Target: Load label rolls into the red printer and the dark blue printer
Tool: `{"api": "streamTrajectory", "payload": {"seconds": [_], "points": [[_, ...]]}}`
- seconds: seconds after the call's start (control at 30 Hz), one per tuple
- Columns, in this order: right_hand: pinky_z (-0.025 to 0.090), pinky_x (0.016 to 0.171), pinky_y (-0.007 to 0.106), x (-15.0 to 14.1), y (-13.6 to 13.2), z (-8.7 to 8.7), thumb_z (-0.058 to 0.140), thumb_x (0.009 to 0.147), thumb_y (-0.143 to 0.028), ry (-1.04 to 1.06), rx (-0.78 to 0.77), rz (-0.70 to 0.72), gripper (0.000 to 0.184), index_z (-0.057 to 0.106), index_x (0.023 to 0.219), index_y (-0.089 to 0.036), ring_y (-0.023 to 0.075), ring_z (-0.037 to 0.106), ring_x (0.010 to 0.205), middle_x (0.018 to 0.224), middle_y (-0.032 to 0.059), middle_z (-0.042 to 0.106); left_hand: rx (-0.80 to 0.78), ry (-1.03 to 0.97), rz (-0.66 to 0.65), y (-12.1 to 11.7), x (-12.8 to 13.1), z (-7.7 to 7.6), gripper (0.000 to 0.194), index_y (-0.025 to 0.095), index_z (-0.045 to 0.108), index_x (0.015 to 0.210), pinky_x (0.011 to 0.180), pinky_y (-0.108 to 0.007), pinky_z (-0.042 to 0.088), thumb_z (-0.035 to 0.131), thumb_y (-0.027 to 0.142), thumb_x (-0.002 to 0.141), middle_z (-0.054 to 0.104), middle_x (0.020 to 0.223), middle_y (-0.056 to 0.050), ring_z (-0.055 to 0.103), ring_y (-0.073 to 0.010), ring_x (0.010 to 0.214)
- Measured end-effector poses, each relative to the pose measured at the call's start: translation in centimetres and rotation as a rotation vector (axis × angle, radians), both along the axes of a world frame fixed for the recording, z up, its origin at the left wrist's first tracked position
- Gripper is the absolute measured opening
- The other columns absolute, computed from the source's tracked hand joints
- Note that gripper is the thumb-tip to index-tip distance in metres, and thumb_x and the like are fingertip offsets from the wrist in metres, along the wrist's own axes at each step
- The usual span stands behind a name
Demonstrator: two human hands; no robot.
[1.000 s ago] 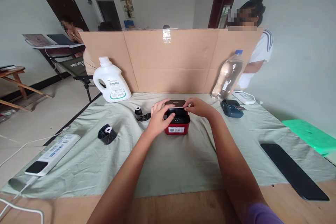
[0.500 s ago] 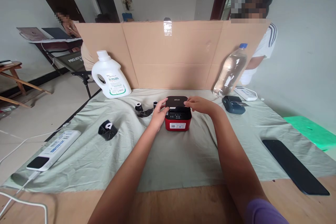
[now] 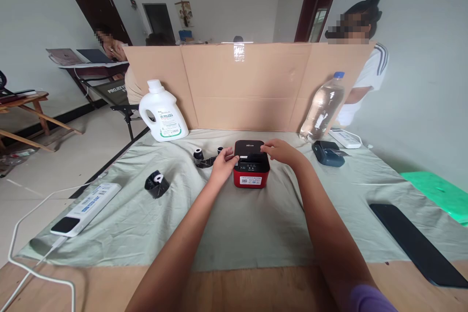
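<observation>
- The red-and-black box [image 3: 251, 165] sits upright at the middle of the surface [image 3: 234, 285], on the grey-green cloth [image 3: 256, 234], its black lid down.
- The left hand [image 3: 221, 165] is open, its thumb and fingers at the left side and edge of the lid.
- The right hand [image 3: 280, 150] has bent fingers, tips at the lid's right edge; whether they grip it, I cannot tell.
- Left of the box lies a black strip with white-cored rolls [image 3: 205, 161]; nearer and further left, a black roll [image 3: 157, 184].
- A white jug [image 3: 164, 114] stands far left and a clear bottle [image 3: 323, 109] leans far right, by the cardboard panel [image 3: 241, 83].
- A dark blue device [image 3: 328, 153] lies right of the box; a black phone [image 3: 417, 243], near right.
</observation>
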State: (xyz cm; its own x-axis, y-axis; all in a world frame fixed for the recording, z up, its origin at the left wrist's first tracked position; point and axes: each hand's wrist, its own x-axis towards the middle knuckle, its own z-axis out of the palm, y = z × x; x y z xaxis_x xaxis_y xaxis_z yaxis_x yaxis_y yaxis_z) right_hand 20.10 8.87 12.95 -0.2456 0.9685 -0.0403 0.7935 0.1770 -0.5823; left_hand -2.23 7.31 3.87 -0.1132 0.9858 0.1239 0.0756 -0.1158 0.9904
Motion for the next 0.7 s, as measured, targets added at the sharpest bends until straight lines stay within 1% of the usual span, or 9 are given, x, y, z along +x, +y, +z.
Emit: {"api": "streamTrajectory", "payload": {"seconds": [0.07,0.13,0.27,0.37,0.43,0.5,0.57,0.63,0.7], "points": [[0.046,0.07,0.031,0.1,0.5,-0.2,0.05,0.093,-0.033,-0.002,0.021,-0.033,0.026,0.069,0.083,-0.018,0.018,0.064,0.07,0.084,0.0052,0.07,0.068,0.096,0.004,0.0,-0.2,0.3,0.04,0.02,0.067,0.121,0.106,-0.046,0.05,0.073,0.024,0.082,0.067,0.132,-0.013,0.065,-0.0286,0.121],[0.047,0.068,0.03,0.3,0.9,-0.4,0.05,0.093,-0.032,0.013,-0.013,-0.067,0.023,0.067,0.087,-0.017,0.0173,0.065,0.068,0.091,0.0075,0.072,0.097,0.143,0.002,0.0,-0.1,0.4,0.04,0.021,0.067,0.122,0.107,-0.046,0.049,0.072,0.026,0.083,0.067,0.134,-0.012,0.064,-0.0289,0.123],[0.051,0.06,0.03,0.9,0.8,-1.1,0.051,0.093,-0.034,0.136,-0.254,-0.115,0.023,0.064,0.094,-0.015,0.02,0.071,0.072,0.106,0.0144,0.072,-0.05,0.067,-0.028,-0.2,0.6,0.1,0.046,0.019,0.061,0.132,0.106,-0.043,0.051,0.068,0.025,0.087,0.068,0.132,-0.014,0.066,-0.0271,0.119],[0.054,0.062,0.029,1.5,0.3,-2.4,0.051,0.094,-0.031,0.281,-0.328,-0.088,0.023,0.065,0.103,-0.016,0.0204,0.072,0.08,0.114,0.0145,0.072,0.043,0.137,-0.026,-0.6,1.2,0.1,0.047,0.021,0.062,0.134,0.111,-0.045,0.046,0.067,0.022,0.086,0.065,0.136,-0.012,0.062,-0.0276,0.126],[0.056,0.064,0.029,1.7,0.0,-3.7,0.053,0.094,-0.034,0.395,-0.342,-0.092,0.027,0.066,0.111,-0.017,0.0205,0.071,0.081,0.115,0.014,0.072,0.157,0.233,-0.017,-0.9,1.4,0.4,0.044,0.024,0.067,0.128,0.117,-0.046,0.041,0.069,0.021,0.084,0.059,0.144,-0.011,0.054,-0.0289,0.136],[0.058,0.068,0.031,1.6,-0.3,-5.5,0.054,0.094,-0.042,0.54,-0.36,-0.121,0.035,0.067,0.116,-0.018,0.0219,0.071,0.084,0.114,0.0141,0.073,0.214,0.255,-0.029,-1.0,1.6,0.6,0.043,0.025,0.068,0.125,0.121,-0.045,0.036,0.071,0.022,0.083,0.053,0.15,-0.009,0.048,-0.0288,0.142],[0.059,0.076,0.034,1.2,-0.9,-7.7,0.052,0.094,-0.05,0.706,-0.304,-0.149,0.043,0.068,0.12,-0.02,0.024,0.071,0.093,0.117,0.0128,0.073,0.161,0.157,-0.033,-1.0,1.9,0.6,0.052,0.024,0.062,0.134,0.12,-0.043,0.037,0.071,0.024,0.083,0.054,0.15,-0.01,0.051,-0.0276,0.139],[0.058,0.089,0.038,0.5,-1.8,-10.0,0.05,0.093,-0.056,0.86,-0.167,-0.151,0.049,0.067,0.126,-0.025,0.0261,0.068,0.11,0.126,0.0095,0.071,0.064,0.012,-0.02,-1.2,2.2,0.0,0.061,0.022,0.053,0.144,0.118,-0.041,0.039,0.068,0.026,0.085,0.059,0.146,-0.011,0.056,-0.0267,0.134],[0.054,0.1,0.043,0.0,-3.2,-12.1,0.049,0.092,-0.06,0.938,-0.02,-0.103,0.055,0.062,0.135,-0.028,0.0276,0.063,0.123,0.136,0.0069,0.066,0.011,-0.102,-0.016,-1.7,2.6,-0.9,0.061,0.022,0.05,0.147,0.118,-0.04,0.039,0.062,0.027,0.088,0.061,0.144,-0.009,0.055,-0.0255,0.135]]}}
